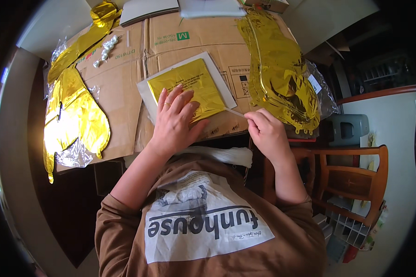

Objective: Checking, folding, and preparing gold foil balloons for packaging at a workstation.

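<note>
A folded gold foil balloon (205,90) with small dark print lies on a pale flat sheet (218,73) in front of me. My left hand (174,115) rests on the foil, fingers spread and palm down. At the balloon's near right corner, a thin white straw (236,112) meets the foil; I cannot tell how far it reaches inside. Its outer end is pinched between the thumb and fingers of my right hand (267,131), which is just off the edge of the sheet.
Flattened cardboard (125,104) covers the table. Unfolded gold foil balloons lie at the left (81,122) and right (282,69), with crinkled clear plastic (74,154) beside them. Small white lumps (107,47) sit at the far left. A wooden chair (380,177) stands at my right.
</note>
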A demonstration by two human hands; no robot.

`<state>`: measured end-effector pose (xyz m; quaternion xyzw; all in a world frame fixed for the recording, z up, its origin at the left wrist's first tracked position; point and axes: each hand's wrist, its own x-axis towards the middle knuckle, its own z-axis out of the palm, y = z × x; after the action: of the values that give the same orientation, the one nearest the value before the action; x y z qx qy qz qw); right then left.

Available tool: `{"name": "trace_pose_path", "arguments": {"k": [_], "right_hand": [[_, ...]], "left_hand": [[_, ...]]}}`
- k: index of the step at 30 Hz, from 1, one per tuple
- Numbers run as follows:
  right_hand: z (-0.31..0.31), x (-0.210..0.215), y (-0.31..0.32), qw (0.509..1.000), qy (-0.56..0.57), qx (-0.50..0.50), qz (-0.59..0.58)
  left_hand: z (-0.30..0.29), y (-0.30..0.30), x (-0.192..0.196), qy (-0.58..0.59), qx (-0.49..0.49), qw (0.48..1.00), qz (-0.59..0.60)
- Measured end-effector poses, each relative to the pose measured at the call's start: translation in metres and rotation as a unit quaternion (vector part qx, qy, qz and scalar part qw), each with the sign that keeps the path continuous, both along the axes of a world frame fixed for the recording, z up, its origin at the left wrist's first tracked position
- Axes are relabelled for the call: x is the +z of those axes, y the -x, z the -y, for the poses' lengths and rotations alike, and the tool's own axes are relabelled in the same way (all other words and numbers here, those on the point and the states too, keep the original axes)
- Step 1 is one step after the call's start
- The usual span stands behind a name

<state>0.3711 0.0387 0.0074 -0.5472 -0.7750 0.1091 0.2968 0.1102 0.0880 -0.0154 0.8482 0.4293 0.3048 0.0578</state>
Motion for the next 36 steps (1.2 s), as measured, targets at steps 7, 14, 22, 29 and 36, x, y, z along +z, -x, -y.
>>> {"name": "trace_pose_path", "arguments": {"k": [7,14,22,29,36], "right_hand": [[0.002,-0.003,-0.004,1.0,0.013,-0.012,0.013],[-0.004,-0.012,0.008,0.999,-0.005,-0.024,0.046],[-0.033,-0.012,0.027,0.999,-0.026,0.018,0.006],[-0.029,-0.019,0.025,0.999,-0.025,-0.023,-0.003],[-0.054,-0.004,0.02,0.994,0.073,0.086,0.008]], "left_hand": [[0.001,0.002,-0.017,0.013,-0.013,0.999,0.03],[0.0,0.002,-0.019,0.017,-0.012,0.999,0.043],[0.001,0.003,-0.019,0.004,-0.013,0.999,0.041],[0.002,0.003,-0.018,0.003,-0.015,0.999,0.045],[0.002,0.006,-0.022,0.007,-0.013,0.999,0.049]]}}
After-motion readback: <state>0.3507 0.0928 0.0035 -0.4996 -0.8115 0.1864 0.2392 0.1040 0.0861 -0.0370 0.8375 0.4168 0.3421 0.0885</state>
